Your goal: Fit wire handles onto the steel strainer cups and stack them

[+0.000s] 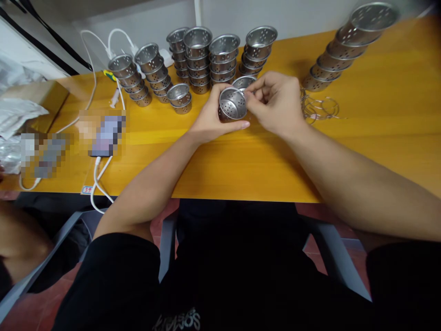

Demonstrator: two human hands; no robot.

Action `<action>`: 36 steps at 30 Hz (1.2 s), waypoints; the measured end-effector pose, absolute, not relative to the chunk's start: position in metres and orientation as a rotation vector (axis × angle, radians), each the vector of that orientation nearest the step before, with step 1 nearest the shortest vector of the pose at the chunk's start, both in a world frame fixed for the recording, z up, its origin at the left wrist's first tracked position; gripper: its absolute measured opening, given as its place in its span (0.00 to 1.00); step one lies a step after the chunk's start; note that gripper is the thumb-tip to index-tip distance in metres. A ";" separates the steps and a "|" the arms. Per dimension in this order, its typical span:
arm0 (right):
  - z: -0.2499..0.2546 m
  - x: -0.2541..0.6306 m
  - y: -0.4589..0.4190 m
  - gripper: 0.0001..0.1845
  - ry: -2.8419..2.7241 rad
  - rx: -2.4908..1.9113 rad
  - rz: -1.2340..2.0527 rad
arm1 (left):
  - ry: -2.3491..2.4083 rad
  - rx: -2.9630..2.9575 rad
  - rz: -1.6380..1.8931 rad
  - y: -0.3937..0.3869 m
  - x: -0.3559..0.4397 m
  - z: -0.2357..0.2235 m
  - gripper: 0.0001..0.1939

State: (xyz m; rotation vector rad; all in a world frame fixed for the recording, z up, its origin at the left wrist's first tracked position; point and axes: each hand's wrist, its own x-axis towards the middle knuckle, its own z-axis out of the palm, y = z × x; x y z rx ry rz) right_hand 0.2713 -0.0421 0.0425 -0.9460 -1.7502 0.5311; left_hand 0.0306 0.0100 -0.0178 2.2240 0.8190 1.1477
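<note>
Cropped shirt [241, 276], partly hidden cup [233, 106]

Yellow-brown wooden table [213, 170]. Stacks of perforated metal cups [198, 59] stand from ten to twelve o'clock; a tall leaning stack [339, 57] at two; tangled wire [319, 109] at three; phone [107, 135] and, farther out, cardboard box [55, 99] at nine.

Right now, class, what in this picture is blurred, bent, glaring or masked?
Head view: the tall cup stack blurs towards the upper right corner; the table's front edge looks fairly sharp; metal rims catch pale highlights; square mosaic masks the phone; the black shirt sinks into near-featureless dark.
</note>
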 end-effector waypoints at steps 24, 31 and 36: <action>0.044 0.266 -0.046 0.20 -1.723 -0.952 0.535 | 0.823 2.190 1.155 0.006 0.027 -0.015 0.54; 0.064 0.274 -0.058 0.40 -1.856 -0.758 0.828 | 0.770 2.157 1.124 0.011 0.019 -0.017 0.36; 0.070 0.274 -0.058 0.44 -1.814 -0.762 0.969 | 0.672 2.212 1.108 0.021 0.015 -0.027 0.36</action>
